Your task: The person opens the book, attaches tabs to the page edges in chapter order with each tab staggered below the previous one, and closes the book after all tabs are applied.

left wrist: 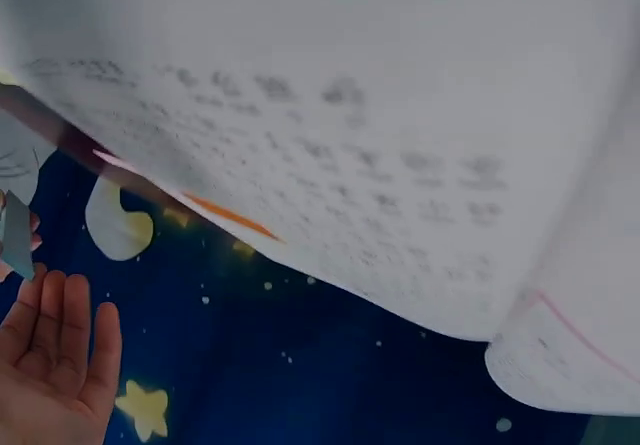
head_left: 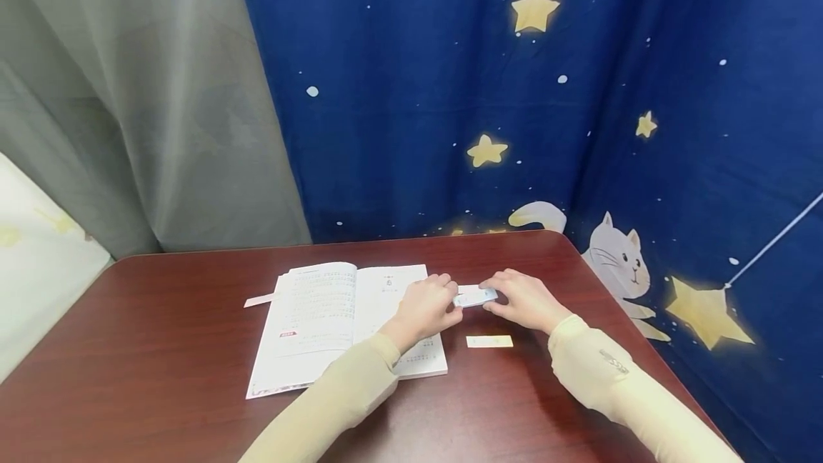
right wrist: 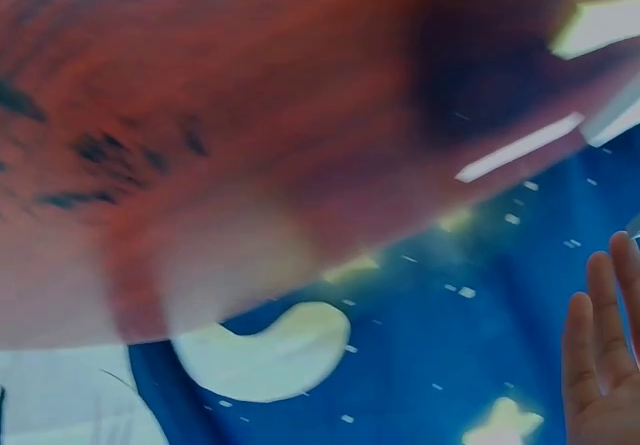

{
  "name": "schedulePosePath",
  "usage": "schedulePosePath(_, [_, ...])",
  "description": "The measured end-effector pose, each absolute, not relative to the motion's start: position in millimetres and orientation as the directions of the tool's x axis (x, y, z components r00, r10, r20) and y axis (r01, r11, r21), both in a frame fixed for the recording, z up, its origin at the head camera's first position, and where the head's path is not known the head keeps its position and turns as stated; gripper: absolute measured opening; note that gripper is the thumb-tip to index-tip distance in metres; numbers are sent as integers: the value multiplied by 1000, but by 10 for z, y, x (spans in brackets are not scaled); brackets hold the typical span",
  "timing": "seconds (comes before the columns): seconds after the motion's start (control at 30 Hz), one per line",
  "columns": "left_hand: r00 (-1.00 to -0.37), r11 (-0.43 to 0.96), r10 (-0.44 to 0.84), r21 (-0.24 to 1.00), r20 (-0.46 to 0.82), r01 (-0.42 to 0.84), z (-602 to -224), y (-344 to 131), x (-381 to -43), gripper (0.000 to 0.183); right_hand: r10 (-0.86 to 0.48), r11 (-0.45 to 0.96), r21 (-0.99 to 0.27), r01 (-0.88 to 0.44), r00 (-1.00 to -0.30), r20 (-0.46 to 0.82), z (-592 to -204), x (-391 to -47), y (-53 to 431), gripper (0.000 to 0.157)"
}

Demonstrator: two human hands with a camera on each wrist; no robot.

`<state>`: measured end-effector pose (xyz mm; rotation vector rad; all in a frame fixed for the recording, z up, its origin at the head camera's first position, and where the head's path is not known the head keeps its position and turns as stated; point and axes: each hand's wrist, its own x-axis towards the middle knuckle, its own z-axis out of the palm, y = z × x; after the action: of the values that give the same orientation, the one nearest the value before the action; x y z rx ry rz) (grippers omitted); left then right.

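Note:
A pale blue bookmark strip (head_left: 474, 297) is held between the two hands, just right of an open book (head_left: 321, 313). My left hand (head_left: 426, 306) reaches over the book's right page and pinches the strip's left end. The right hand (head_left: 524, 299) grips the other end between thumb and fingers. Behind the blue strip, a white strip (head_left: 468, 289) lies on the table, partly covered. Closer to me rests a pale yellow strip (head_left: 489, 341). The left wrist view shows the left hand's fingers (left wrist: 65, 325) near the blue strip (left wrist: 15, 235).
A pinkish-white strip (head_left: 258, 301) sticks out from the book's left side. An orange strip (left wrist: 232, 215) shows along the page edge in the left wrist view. The dark red table (head_left: 161, 349) ends at a rounded back right corner, before a blue starry curtain (head_left: 411, 91).

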<state>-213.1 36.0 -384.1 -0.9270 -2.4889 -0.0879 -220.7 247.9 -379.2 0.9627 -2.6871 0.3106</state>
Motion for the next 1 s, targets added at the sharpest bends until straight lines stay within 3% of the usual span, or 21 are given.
schedulePosePath(0.13, [-569,727,602,-89,560,681,-3695,219,-2038,17,-599,730,-120,-673,-714,362,-3634,-2111,2397,34])
schedulePosePath(0.27, [-521,695,589,-58,618,716,-3554,64,-1942,14,-616,699,-112,-706,-674,407,-3491,-2024,2282,36])
schedulePosePath(0.53, [-479,670,566,-37,671,741,-3441,-330,-1767,16,-667,636,-84,-767,-602,440,-3361,-1899,1998,42])
schedulePosePath(0.73, [-434,636,536,-8,724,772,-3470,-591,-1653,18,-686,565,-61,-823,-510,520,-3277,-1828,1808,43])
schedulePosePath(1.0, [-460,629,490,65,741,775,-3512,-830,-1562,18,-697,488,-18,-873,-402,593,-3180,-1796,1578,36])
